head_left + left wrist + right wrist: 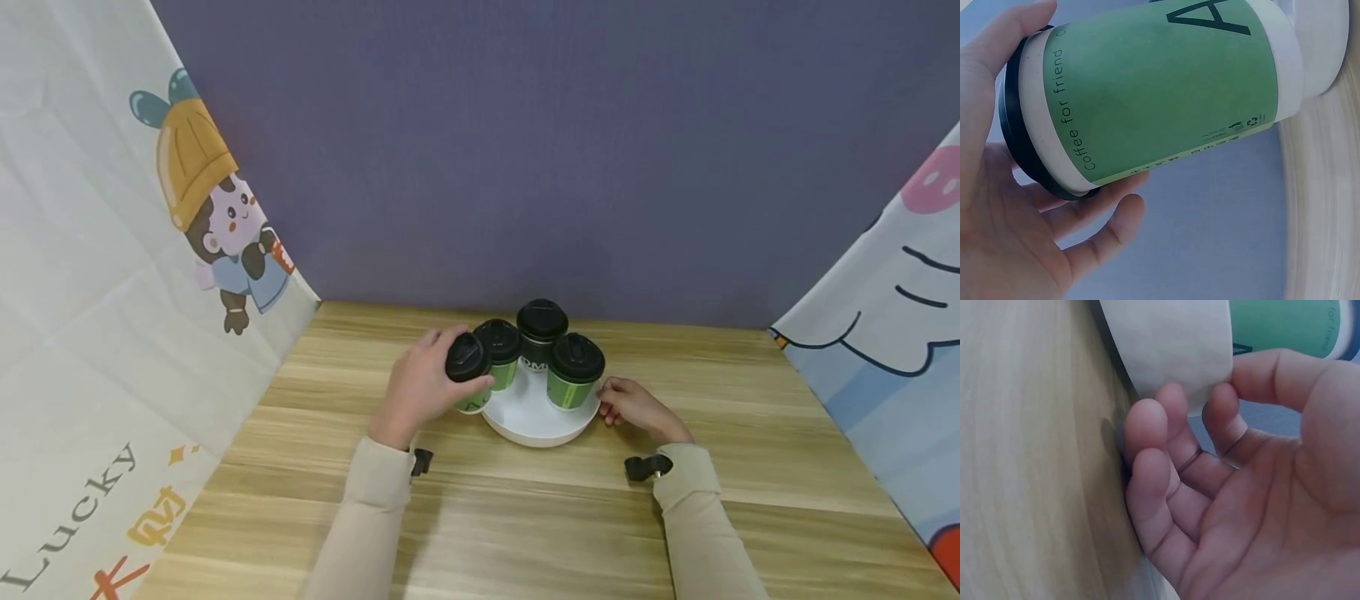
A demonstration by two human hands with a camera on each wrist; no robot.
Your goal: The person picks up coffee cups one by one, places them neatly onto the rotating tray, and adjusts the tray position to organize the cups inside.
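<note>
My left hand (426, 383) grips a green paper coffee cup (1166, 94) near its black lid (467, 357). The cup is slightly tilted in the left wrist view, its base beside the white dish (528, 429) at the dish's left rim. On the dish stand a green cup (504, 373) at the left, another green cup (568, 392) at the right and a black cup (536, 350) at the back, all with black lids. My right hand (636, 407) pinches the dish's right rim between thumb and curled fingers, low over the table.
The wooden table (525, 517) ends at a dark purple-blue panel (525, 150) behind the cups. Printed white cloths hang at the left (90, 250) and right (892, 333). Small black devices are strapped at both wrists.
</note>
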